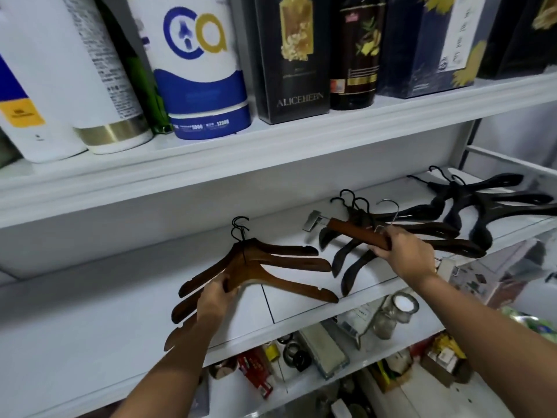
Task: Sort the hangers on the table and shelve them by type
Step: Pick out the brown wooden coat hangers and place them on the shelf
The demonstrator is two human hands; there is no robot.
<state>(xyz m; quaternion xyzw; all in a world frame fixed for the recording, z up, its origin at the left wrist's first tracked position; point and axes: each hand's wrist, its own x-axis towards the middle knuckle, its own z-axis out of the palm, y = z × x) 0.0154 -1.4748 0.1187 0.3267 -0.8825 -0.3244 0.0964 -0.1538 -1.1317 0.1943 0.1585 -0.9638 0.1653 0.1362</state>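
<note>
The left hand [215, 297] is gripping a stack of three brown hangers [271, 263], with the fingers curling round the left arms. The stack is lying on the middle shelf [90, 297] about halfway along it. Its black hooks are pointing toward the back edge and its left arms are reaching toward the front edge. The right hand [407, 251] is holding a clip hanger [352, 233], the fingers closing round the right end of its brown bar. A silver hook is rising just beside the knuckles and a metal clip is showing at the bar's left end. This hanger is sitting over a group of dark hangers [340, 257] that are fanning out toward the front edge; whether it is touching them is unclear. Black hangers [488, 212] are lying piled near the shelf's back right corner. Bottles [205, 70] and boxes [292, 55] are standing along the upper shelf, and a glass jar [398, 306] is sitting on the shelf below.
</note>
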